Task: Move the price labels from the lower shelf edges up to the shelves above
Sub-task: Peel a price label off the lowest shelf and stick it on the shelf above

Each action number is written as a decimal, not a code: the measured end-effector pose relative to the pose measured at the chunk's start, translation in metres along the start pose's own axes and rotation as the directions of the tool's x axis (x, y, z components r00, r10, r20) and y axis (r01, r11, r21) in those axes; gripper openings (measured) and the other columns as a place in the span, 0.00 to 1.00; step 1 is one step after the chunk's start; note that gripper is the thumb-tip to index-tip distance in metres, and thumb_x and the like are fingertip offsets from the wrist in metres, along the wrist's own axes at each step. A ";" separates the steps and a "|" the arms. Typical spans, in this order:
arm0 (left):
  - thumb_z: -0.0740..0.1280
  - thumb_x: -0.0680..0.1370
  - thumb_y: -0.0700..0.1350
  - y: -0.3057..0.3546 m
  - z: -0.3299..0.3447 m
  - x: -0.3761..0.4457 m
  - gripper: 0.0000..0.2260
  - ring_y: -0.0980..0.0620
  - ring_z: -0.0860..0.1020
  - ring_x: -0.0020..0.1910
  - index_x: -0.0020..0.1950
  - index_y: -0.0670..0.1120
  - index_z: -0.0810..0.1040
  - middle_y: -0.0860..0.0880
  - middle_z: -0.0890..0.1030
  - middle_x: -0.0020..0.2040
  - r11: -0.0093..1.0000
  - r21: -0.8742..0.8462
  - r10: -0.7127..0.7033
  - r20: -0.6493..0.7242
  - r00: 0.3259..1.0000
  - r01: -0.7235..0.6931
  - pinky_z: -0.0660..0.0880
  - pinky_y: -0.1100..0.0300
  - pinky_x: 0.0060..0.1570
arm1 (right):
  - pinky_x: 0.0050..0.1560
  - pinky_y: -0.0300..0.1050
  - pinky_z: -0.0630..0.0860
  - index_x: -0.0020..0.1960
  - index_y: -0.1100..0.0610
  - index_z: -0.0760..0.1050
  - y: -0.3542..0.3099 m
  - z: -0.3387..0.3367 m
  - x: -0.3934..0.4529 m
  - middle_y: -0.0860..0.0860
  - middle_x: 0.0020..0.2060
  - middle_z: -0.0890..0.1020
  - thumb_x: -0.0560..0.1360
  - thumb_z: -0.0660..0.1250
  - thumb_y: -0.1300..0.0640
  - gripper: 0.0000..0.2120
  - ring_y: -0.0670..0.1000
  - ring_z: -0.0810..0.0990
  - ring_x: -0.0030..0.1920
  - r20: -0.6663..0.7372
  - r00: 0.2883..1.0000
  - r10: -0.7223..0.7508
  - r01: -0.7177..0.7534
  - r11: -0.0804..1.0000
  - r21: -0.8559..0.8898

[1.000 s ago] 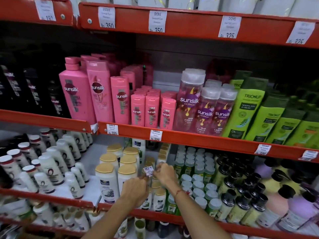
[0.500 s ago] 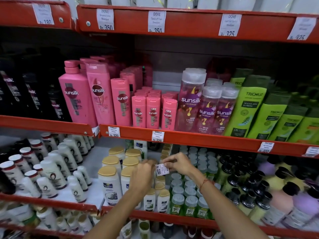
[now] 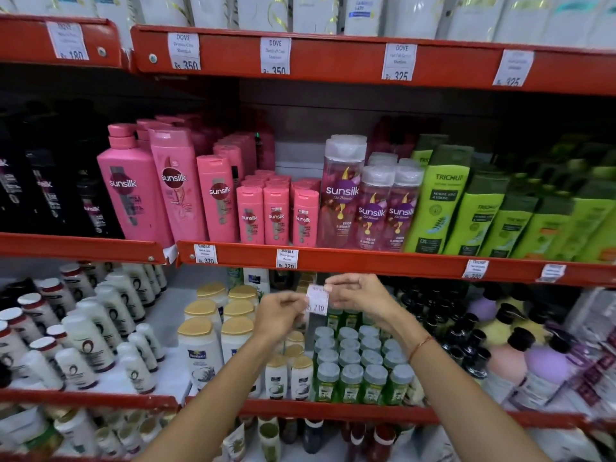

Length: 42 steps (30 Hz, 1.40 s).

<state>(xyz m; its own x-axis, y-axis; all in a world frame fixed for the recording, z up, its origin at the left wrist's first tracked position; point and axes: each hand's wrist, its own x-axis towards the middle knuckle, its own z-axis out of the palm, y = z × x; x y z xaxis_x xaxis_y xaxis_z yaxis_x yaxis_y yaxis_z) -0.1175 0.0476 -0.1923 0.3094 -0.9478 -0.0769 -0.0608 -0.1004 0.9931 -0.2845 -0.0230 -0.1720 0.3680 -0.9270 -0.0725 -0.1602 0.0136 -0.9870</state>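
Note:
A small white price label is held upright between both my hands, a little below the red middle shelf edge. My left hand pinches its left side and my right hand pinches its top right corner. That middle edge carries other white labels, one marked 320 directly above the held label and another to its left. The lower red shelf edge below my forearms shows no label in the visible stretch.
Pink, purple and green shampoo bottles stand on the middle shelf. White gold-capped bottles and green grey-capped bottles fill the shelf behind my hands. The top red edge holds several Dove price labels.
Both hands have risen with the label from near the lower shelf's bottles to just under the middle shelf edge, and the label now faces me upright.

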 end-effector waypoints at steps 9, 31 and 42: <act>0.72 0.75 0.43 0.053 0.007 -0.033 0.02 0.58 0.79 0.34 0.44 0.50 0.84 0.52 0.84 0.37 0.970 -0.197 0.141 -0.029 0.990 -0.144 0.74 0.71 0.27 | 0.42 0.37 0.84 0.46 0.62 0.81 -0.051 -0.014 -0.052 0.59 0.39 0.88 0.68 0.76 0.67 0.08 0.49 0.87 0.39 -0.185 0.975 -0.123 0.168 0.953 0.251; 0.72 0.74 0.47 0.142 0.004 -0.095 0.07 0.65 0.82 0.39 0.50 0.49 0.85 0.58 0.87 0.41 0.868 -0.213 0.464 0.026 0.886 -0.448 0.75 0.73 0.34 | 0.46 0.42 0.84 0.40 0.53 0.86 -0.141 -0.030 -0.133 0.54 0.40 0.88 0.59 0.79 0.56 0.09 0.48 0.85 0.38 -0.133 0.917 -0.375 0.395 0.900 0.183; 0.72 0.74 0.47 0.133 0.011 -0.073 0.07 0.64 0.81 0.39 0.52 0.50 0.82 0.53 0.87 0.42 0.859 -0.196 0.488 0.029 0.873 -0.473 0.75 0.72 0.34 | 0.40 0.36 0.83 0.39 0.53 0.86 -0.127 -0.036 -0.111 0.53 0.40 0.89 0.61 0.78 0.58 0.07 0.46 0.85 0.38 -0.158 0.903 -0.401 0.424 0.891 0.163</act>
<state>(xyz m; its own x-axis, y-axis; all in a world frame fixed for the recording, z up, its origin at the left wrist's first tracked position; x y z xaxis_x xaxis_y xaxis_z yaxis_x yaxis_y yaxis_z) -0.1590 0.1000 -0.0557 0.2129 -0.8848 0.4146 -0.0126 0.4218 0.9066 -0.3379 0.0643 -0.0338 0.2516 -0.9013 0.3525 0.1623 -0.3198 -0.9335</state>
